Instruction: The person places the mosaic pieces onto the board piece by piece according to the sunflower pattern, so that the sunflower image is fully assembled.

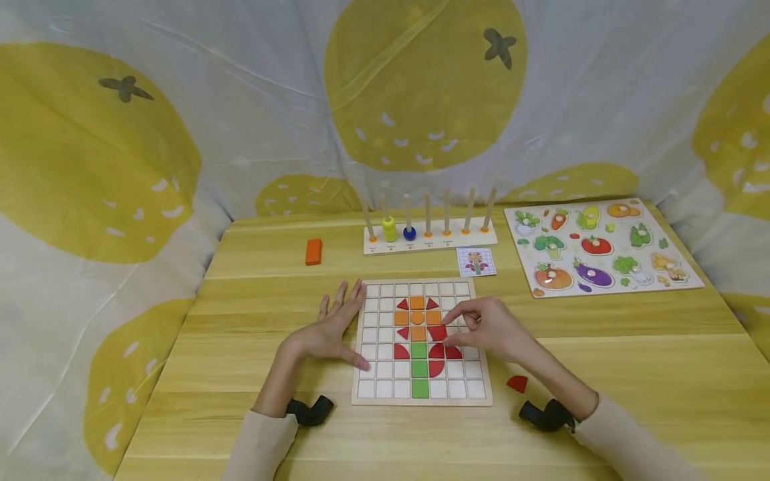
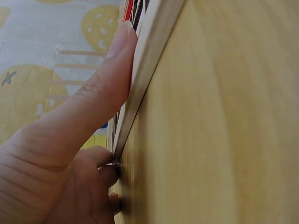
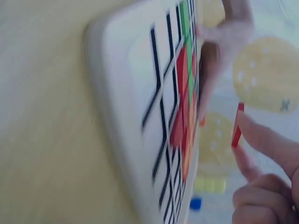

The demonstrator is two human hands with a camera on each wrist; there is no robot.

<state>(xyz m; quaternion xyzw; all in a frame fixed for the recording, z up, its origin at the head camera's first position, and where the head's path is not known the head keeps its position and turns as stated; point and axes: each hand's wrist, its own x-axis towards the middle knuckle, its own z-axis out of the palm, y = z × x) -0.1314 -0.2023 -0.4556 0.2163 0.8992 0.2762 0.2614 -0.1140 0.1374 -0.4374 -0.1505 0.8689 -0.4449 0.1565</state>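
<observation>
A square wooden grid board lies on the table, its cells partly filled with orange, red and green pieces in a flower-like pattern. Between thumb and index finger, my right hand pinches a small flat red piece over the board's middle right. The right wrist view shows that red piece edge-on, held above the board surface. With fingers spread, my left hand rests along the board's left edge, its thumb over the rim. A loose red quarter-circle piece lies right of the board.
Behind the board stands a peg rack with yellow and blue beads, a small pattern card in front of it. A vegetable puzzle lies back right, an orange block back left. Patterned cloth hangs around the table.
</observation>
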